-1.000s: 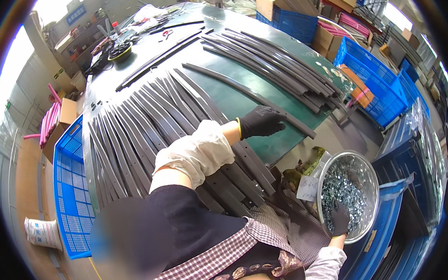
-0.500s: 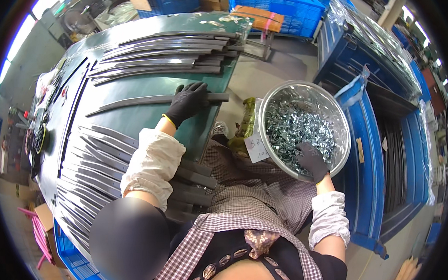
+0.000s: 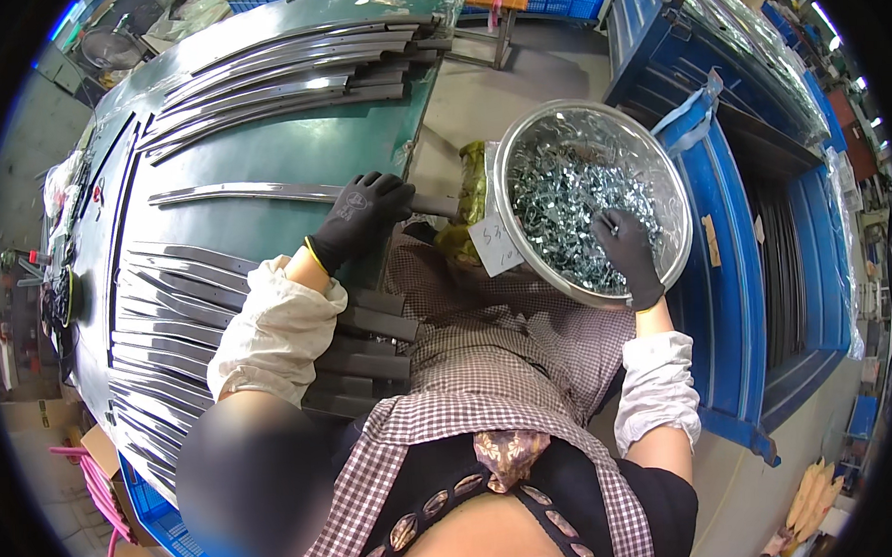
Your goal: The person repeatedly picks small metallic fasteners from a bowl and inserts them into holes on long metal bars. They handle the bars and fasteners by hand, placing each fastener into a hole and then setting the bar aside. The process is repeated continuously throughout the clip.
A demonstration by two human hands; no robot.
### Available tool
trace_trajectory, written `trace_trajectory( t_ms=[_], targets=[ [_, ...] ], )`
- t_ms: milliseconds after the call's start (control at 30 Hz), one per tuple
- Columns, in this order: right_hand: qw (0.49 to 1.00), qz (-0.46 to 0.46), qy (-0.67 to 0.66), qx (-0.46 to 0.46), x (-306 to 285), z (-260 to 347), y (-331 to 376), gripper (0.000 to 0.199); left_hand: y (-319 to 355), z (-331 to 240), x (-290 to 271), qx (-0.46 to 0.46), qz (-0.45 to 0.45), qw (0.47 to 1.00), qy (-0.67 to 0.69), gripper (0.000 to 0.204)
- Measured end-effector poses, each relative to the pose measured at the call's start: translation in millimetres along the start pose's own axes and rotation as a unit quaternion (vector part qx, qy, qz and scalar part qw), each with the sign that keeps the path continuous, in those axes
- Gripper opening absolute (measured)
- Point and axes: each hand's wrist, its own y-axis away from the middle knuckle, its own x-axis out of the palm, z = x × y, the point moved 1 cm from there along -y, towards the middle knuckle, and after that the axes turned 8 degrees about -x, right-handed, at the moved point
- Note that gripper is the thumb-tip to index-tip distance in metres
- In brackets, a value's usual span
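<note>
My left hand [image 3: 362,214], in a black glove, is closed around a long dark grey curved strip [image 3: 253,192] near its right end. That end [image 3: 437,205] sticks out past the edge of the green table [image 3: 291,146]. On my right, a round metal bowl [image 3: 684,203] is filled with small shiny metal clips [image 3: 562,199]. My right hand [image 3: 629,256], also gloved in black, reaches over the bowl's near rim into the clips. Its fingers are drawn together at the pile; whatever lies between them is too small to make out.
Several similar strips [image 3: 279,92] lie across the table's far part, and more [image 3: 183,290] are spread at the near left. A yellow-green bag [image 3: 475,183] and a white paper tag [image 3: 496,244] are beside the bowl. A blue metal crate [image 3: 731,316] stands at the right.
My right hand has moved from the near side of the bowl towards the middle of the clips, its fingers drawing together. My left hand still grips the strip, now tilted differently. The whole view has shifted.
</note>
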Motion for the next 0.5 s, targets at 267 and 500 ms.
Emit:
trace_trajectory(
  t_ms=[267,500],
  targets=[
    [0.974,-0.025,-0.218,0.057,-13,76,24,0.013,9,-41,0,0.002,0.033,0.999,0.016,0.043],
    [0.972,0.050,-0.083,-0.215,34,159,57,0.016,23,-144,-36,0.040,0.088,0.986,0.135,0.048]
  ],
)
